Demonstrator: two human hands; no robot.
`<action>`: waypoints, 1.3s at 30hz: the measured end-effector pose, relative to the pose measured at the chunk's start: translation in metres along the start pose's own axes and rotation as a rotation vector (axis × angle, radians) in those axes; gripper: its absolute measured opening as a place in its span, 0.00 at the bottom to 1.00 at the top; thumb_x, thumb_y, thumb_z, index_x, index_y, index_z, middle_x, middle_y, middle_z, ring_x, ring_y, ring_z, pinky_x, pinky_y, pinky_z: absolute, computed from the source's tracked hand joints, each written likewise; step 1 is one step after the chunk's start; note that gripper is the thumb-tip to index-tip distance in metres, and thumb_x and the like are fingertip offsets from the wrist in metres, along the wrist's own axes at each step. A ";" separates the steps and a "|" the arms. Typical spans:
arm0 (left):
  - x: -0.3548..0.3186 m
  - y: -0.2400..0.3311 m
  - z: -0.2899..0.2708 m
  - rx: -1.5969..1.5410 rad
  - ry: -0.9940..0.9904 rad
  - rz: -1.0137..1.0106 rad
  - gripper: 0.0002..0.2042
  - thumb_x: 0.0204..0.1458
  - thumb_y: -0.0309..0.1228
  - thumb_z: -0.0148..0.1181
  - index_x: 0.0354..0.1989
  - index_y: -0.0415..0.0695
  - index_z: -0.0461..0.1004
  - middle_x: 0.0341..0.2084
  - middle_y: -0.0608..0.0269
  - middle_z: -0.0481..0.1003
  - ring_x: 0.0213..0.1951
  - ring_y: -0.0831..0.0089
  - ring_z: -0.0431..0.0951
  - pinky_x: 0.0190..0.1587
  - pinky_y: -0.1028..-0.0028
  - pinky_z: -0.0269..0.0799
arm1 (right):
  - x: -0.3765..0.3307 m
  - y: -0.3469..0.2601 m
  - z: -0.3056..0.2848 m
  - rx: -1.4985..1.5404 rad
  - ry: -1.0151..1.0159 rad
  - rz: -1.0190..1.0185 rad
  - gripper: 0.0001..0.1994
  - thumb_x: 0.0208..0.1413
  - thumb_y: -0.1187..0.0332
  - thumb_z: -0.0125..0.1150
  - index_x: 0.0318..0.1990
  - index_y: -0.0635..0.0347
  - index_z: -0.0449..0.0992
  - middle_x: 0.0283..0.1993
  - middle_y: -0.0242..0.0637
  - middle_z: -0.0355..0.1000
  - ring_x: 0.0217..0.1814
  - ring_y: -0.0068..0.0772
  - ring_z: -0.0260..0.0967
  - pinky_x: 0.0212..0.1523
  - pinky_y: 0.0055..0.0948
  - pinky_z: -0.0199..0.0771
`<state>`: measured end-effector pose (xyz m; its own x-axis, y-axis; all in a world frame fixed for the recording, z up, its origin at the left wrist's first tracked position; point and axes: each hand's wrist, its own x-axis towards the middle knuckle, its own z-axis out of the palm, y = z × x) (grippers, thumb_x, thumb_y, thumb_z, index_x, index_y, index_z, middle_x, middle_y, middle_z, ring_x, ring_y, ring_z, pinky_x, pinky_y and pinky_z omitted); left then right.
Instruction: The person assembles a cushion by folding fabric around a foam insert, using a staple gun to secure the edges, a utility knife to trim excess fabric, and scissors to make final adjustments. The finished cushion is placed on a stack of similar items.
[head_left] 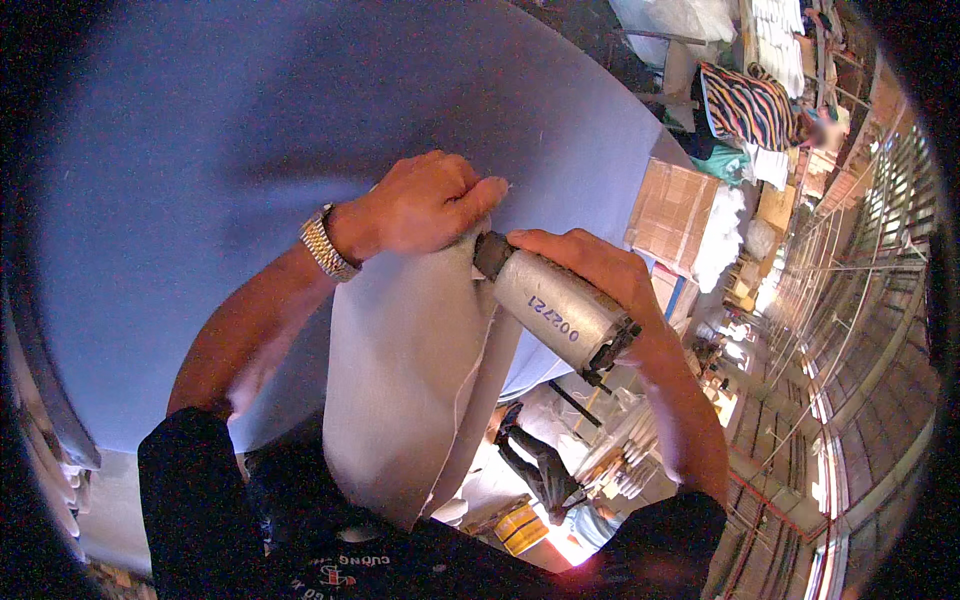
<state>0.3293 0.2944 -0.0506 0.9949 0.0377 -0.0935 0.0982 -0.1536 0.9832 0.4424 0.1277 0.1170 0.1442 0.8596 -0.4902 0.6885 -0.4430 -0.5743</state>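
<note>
Right hand (602,265): wrapped round silver tool (558,312), nose at cloth's edge | left hand (425,205): pinching grey cloth (400,370) at top, before blue sheet (300,90) | advisable: cloth taut, left fingertips clear of nose

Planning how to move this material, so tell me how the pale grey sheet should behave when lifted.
The pale grey sheet is probably floppy, since it bends in a broad curve below the left hand. It seems light, judging by its thin edge. Its matte face hints at little slipperiness.
</note>
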 end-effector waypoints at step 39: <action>-0.104 0.185 -0.065 -0.146 0.473 0.326 0.31 0.67 0.40 0.41 0.14 0.35 0.77 0.13 0.57 0.74 0.19 0.72 0.70 0.32 0.72 0.69 | -0.099 0.093 0.206 0.097 0.804 0.377 0.30 0.49 0.65 0.75 0.60 0.61 0.74 0.61 0.54 0.72 0.66 0.56 0.68 0.64 0.46 0.69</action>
<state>0.2426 0.3260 0.1511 0.8515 0.4530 0.2639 -0.2483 -0.0948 0.9640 0.3458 -0.0513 -0.0231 0.8290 0.5549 -0.0705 0.4364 -0.7205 -0.5390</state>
